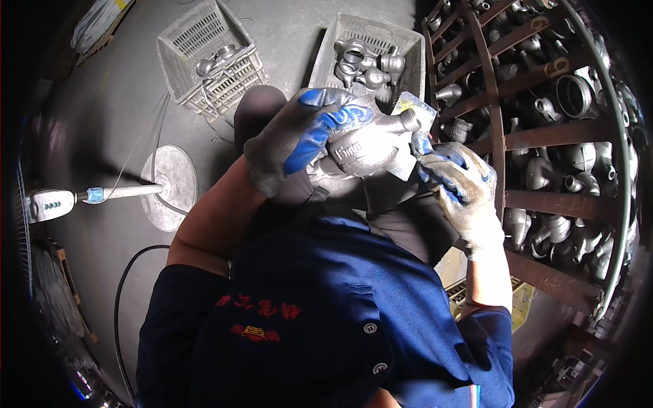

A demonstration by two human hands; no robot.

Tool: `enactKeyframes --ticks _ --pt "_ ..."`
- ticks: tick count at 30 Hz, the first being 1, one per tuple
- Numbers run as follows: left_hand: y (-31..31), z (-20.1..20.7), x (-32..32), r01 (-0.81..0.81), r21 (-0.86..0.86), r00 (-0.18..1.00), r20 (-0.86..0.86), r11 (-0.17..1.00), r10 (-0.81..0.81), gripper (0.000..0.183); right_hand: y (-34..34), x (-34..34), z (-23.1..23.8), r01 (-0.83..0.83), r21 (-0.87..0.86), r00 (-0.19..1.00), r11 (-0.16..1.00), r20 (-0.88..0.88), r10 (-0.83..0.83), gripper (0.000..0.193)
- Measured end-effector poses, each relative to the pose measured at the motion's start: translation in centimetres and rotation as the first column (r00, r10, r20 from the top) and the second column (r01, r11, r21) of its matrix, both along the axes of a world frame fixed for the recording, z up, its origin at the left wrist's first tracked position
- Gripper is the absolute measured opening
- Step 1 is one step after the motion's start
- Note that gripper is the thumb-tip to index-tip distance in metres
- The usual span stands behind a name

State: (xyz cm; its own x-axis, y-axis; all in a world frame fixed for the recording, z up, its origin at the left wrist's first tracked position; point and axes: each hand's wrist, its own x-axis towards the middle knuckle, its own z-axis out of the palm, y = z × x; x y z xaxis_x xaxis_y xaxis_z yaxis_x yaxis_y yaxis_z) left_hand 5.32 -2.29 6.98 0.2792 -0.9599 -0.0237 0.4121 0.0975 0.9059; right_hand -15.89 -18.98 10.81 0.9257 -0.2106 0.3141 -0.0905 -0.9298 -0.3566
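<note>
Got a dark blue short-sleeved work shirt (408,285) right up close. Out front on the grey floor (129,75), two pale grey slatted plastic crates (381,27), both with silvery castings (350,68) inside. Off right, a big brown metal rack (561,136) crammed with more; off left, a white pedestal fan (51,204) with a round base, plus a black cable (119,306). Also a yellow plastic crate (524,302) lower right, partly blocked by the right arm (491,279).

As for the silver-grey rounded metal casting (357,153) over the lap (401,211): rough-looking, raised lettering on the side, threaded neck pointing up right. Partly covered by the left hand (289,136) in a grey-and-blue glove, fingers curled round and holding on. Right hand (462,180), similarly gloved, fingers bent in beside a thin flat plate (416,109); can't tell whether gripping plate or casting
</note>
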Motion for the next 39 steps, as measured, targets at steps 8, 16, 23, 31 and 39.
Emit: enactKeyframes --ticks 8,16,23,31,39 --pt "-0.3 -1.0 0.3 -0.007 -0.151 1.0 -0.013 0.988 0.005 0.052 -0.1 0.0 0.7 0.013 0.017 0.997 1.0 -0.07 -0.012 0.031" --pt "-0.3 -0.3 -0.3 -0.039 -0.069 0.981 -0.194 0.997 0.025 0.063 0.7 0.3 1.5 0.034 0.213 0.989 0.976 -0.149 -0.002 0.032" --pt "-0.3 0.7 -0.2 0.07 -0.073 0.996 -0.048 0.995 -0.074 0.044 0.5 0.1 1.7 0.018 0.169 0.987 0.985 -0.158 0.009 0.029" --pt "-0.5 -0.9 0.6 0.138 -0.29 0.933 0.358 0.947 -0.026 0.037 0.8 0.3 0.2 0.033 0.057 0.999 0.998 -0.039 -0.031 0.029" --pt "-1.1 -0.9 0.2 0.193 -0.404 0.86 -0.369 0.894 -0.352 0.039 0.0 0.2 1.2 0.033 0.21 0.99 0.977 -0.144 -0.002 0.034"
